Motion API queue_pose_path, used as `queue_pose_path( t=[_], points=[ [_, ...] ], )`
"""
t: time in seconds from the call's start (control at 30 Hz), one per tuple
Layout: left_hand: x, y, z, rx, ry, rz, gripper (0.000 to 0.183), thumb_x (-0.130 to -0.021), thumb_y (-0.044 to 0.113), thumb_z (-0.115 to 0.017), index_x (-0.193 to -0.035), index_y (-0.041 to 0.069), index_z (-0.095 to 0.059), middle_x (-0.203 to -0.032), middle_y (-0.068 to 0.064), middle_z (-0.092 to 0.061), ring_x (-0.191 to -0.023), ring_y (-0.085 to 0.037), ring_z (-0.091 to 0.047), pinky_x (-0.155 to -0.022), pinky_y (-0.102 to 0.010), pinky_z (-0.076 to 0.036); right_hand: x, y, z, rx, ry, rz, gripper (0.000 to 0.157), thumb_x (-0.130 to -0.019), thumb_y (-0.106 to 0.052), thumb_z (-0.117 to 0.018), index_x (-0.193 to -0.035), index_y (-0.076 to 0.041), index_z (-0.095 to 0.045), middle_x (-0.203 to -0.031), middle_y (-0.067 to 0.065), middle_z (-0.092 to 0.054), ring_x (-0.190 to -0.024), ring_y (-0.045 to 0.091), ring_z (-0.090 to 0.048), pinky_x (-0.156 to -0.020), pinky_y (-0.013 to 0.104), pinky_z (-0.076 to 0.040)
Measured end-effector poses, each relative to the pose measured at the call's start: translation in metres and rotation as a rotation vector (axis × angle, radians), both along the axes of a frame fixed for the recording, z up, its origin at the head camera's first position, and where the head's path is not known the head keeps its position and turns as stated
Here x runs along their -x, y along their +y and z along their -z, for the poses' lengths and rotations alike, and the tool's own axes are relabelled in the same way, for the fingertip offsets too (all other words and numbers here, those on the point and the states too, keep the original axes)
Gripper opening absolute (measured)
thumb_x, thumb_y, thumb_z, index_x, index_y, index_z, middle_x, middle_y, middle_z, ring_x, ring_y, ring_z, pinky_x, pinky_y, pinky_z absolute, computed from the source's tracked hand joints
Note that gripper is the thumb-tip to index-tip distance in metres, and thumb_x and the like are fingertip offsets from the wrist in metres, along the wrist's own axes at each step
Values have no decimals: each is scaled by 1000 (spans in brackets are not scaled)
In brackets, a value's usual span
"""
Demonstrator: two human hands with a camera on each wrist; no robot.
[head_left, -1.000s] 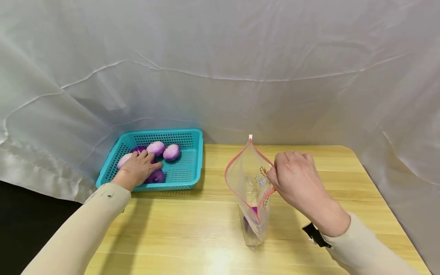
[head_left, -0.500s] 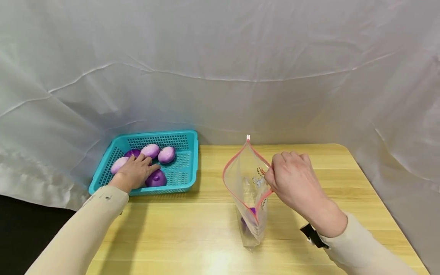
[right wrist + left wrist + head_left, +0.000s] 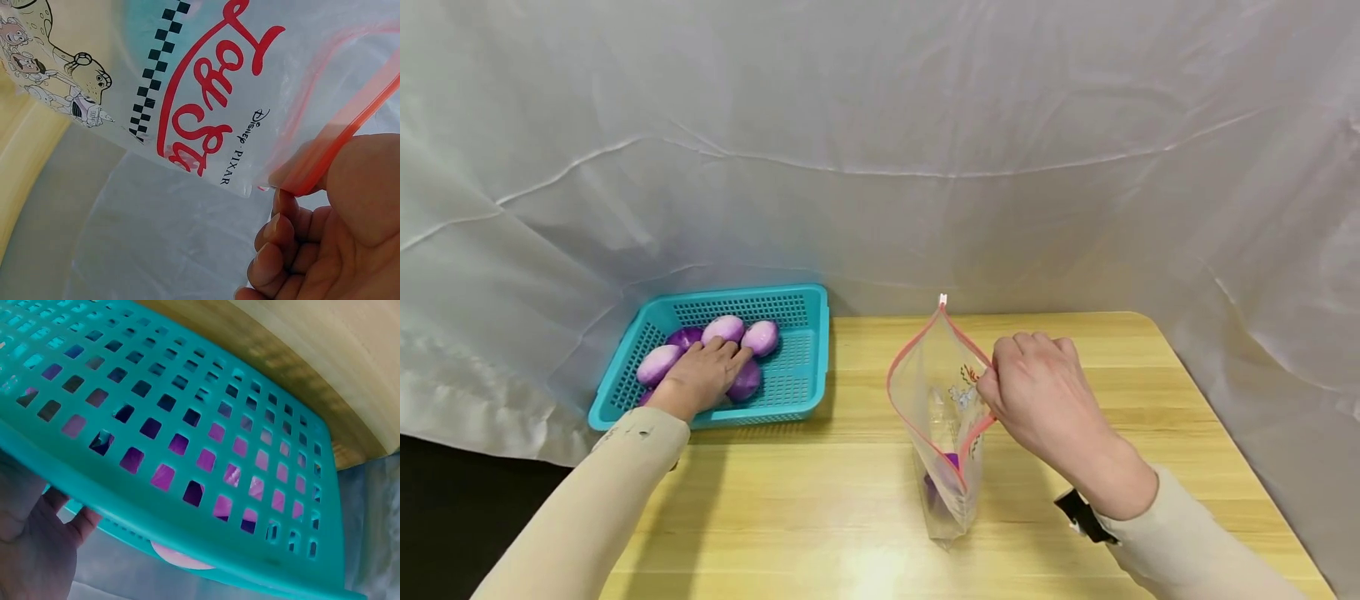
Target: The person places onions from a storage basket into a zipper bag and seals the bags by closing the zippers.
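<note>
My left hand (image 3: 703, 375) reaches over the front rim of a turquoise plastic basket (image 3: 816, 367), palm down among glossy purple pieces. Its fingers lie against a round dark purple piece (image 3: 745, 382); their grip under the hand is hidden, so I cannot tell whether they hold it. Around them are light purple egg-shaped pieces (image 3: 658, 365) and another dark one (image 3: 685, 337). My right hand (image 3: 1037, 392) pinches the red-edged rim of a clear zip bag (image 3: 951, 492), its mouth spread wide. Red lettering covers the bag (image 3: 212, 81) in the right wrist view. Something purple lies low inside it.
The basket and bag stand on a light wooden table (image 3: 820, 517), the basket at the back left. A grey-white cloth (image 3: 895, 150) hangs behind. The bag's slider (image 3: 943, 299) sits at its far corner. A black strap (image 3: 1084, 517) is on the right wrist.
The left hand has shifted among the purple pieces; the dark piece by its fingers has turned, and a light one at the left is more exposed. The right hand keeps its hold on the bag.
</note>
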State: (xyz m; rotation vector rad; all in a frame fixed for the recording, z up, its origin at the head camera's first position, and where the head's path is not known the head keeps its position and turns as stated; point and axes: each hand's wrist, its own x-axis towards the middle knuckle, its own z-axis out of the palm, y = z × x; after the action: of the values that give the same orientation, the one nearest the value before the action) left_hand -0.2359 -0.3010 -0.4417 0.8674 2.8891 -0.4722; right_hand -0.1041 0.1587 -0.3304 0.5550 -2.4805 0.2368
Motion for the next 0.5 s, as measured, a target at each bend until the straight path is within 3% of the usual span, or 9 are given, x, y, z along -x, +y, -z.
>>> queue_pose_path(
  t=[0.1, 0.5],
  points=[
    [1, 0, 2, 13, 16, 11, 87, -83, 38, -90, -148, 0, -48, -143, -26, -55, -135, -48, -49, -112, -66, -43, -1, 0, 0, 0, -10, 4, 25, -81, -7, -48, -63, -16, -33, -60, -3, -30, -55, 21, -31, -61, 37, -26],
    [7, -13, 11, 63, 147, 106, 96, -79, 44, -90, -149, -4, -44, -146, -27, -48, -132, -49, -47, -111, -64, -43, -1, -1, 0, 2, -19, 9, 24, -82, -7, -48, -64, -15, -35, -60, -3, -32, -55, 22, -35, -63, 38, -29]
  ],
)
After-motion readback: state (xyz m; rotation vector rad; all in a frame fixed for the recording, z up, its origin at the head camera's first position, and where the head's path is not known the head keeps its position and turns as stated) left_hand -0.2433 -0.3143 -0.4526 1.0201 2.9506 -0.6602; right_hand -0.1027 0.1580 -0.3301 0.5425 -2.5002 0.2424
